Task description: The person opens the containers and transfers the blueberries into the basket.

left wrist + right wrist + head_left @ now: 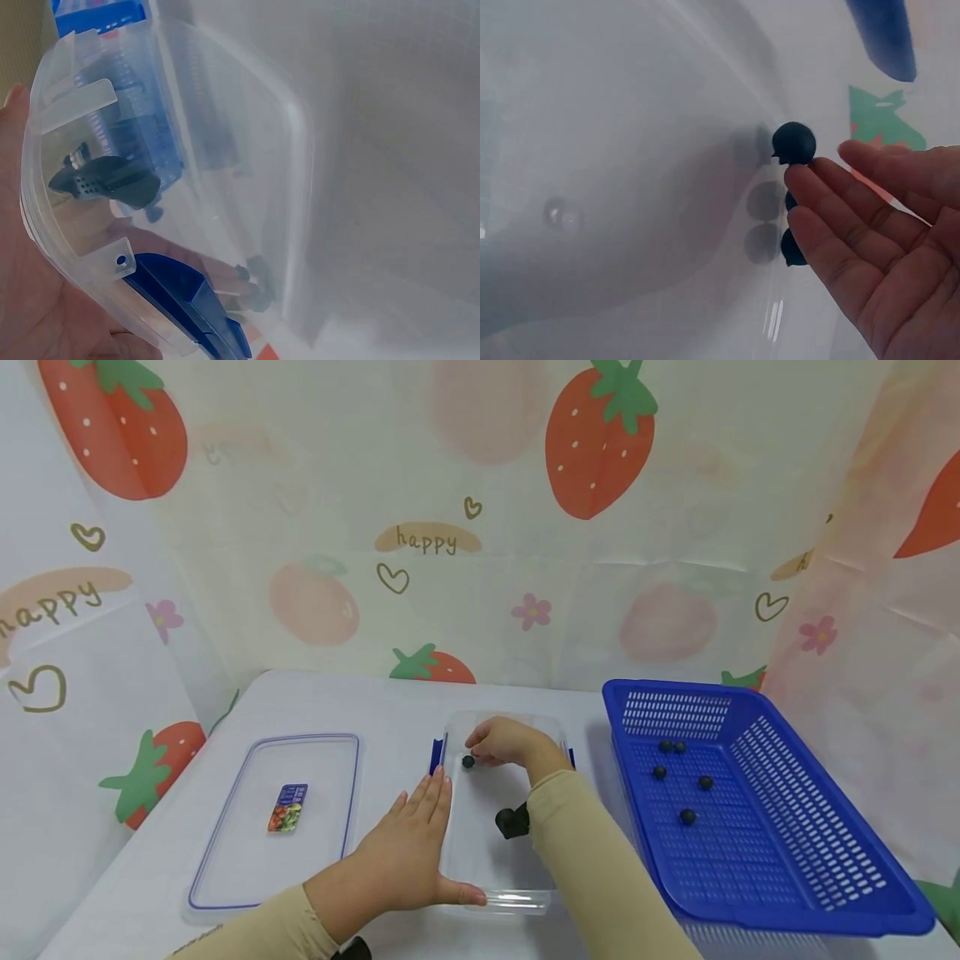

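Note:
A clear plastic box (472, 852) with blue side clips stands in the middle of the table. My right hand (512, 745) reaches into its far end. In the right wrist view the fingers are fairly straight, the thumb apart from them, and a dark round blueberry (793, 142) sits right at the fingertips against the box wall. Two more blueberries (795, 247) show partly behind those fingers. In the head view one blueberry (468, 762) lies just left of the hand. My left hand (408, 847) rests along the box's left side, fingers straight and thumb spread over the near rim.
A clear lid (225, 868) with a blue seal and a colourful label (288, 807) lies on the left. To the right stands a blue mesh basket (750, 877) holding several blueberries (687, 817). A strawberry-printed curtain (480, 610) hangs behind the table.

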Available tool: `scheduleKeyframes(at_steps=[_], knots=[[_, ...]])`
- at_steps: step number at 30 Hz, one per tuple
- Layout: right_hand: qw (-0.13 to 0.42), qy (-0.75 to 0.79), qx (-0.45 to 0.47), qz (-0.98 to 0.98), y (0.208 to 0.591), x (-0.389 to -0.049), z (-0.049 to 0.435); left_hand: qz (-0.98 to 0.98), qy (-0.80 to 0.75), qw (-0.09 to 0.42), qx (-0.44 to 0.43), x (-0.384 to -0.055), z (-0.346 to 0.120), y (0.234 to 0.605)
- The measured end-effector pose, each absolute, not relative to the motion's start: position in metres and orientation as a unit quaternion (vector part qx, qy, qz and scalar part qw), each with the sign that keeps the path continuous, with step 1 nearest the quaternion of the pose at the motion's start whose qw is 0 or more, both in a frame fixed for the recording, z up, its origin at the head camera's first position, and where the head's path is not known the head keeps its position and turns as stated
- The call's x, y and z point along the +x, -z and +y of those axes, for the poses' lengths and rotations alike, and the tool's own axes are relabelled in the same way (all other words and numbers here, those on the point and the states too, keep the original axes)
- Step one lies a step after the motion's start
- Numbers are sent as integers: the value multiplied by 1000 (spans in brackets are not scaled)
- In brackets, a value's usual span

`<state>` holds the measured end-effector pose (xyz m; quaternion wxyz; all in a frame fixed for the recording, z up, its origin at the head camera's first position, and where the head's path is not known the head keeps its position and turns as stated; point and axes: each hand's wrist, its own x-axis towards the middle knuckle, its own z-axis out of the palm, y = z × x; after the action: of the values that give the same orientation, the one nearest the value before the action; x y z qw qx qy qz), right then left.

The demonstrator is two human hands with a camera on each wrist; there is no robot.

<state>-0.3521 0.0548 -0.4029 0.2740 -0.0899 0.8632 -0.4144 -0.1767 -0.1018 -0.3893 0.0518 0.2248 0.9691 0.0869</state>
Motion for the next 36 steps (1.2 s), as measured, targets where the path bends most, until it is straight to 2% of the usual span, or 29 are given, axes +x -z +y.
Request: scheduleKeyframes(at_steps=[23,36], knots=[[298,351,-148,875,409,-347,46,969,-89,42,228,-177,-102,391],[279,444,-141,840,408,-351,41,967,-91,45,233,-175,-102,388]])
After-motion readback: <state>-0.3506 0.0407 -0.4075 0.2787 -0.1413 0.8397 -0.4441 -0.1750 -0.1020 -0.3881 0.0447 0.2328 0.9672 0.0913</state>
